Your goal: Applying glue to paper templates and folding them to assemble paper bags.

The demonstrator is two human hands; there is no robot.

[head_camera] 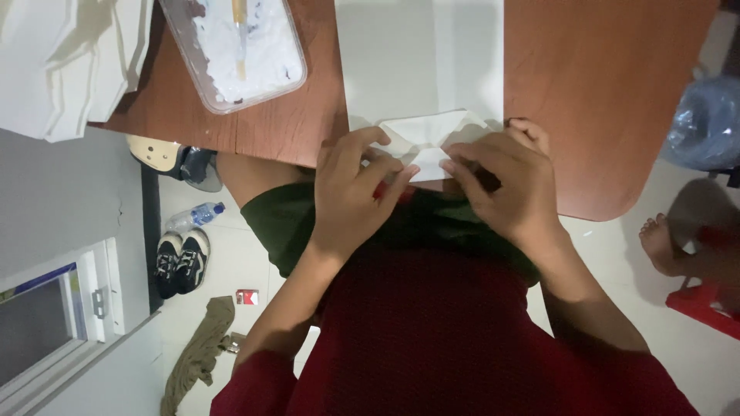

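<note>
Head view, looking straight down: a seated person in a dark red top works a sheet of white paper [420, 62] at the near edge of a reddish-brown wood-grain counter [617, 92]. The left hand [351, 192] and the right hand [505, 181] meet over the sheet's folded near end [428, 135], where two flaps form a shallow peak. Fingers of both hands press down and pinch on that fold; each grip is closed on the paper, thumbs and fingertips nearly touching each other at the middle.

At the counter's far left sits a clear rectangular plastic tub [235, 50] holding white paste, with a pale stick [240, 38] lying in it. Beside it, hanging over the counter's corner, is a stack of white folded paper [69, 65].

Below the counter lies a pale tiled floor [231, 262]. On it are a pair of black-and-white sneakers [179, 262], a clear plastic bottle with a blue cap [196, 216], a small red-and-white carton [247, 296] and a crumpled olive cloth [200, 350]. A white-framed window [65, 308] fills the lower left corner. At right, another person's bare foot [663, 243] rests near a red plastic stool [705, 304], with a clear plastic bag [705, 123] above.
</note>
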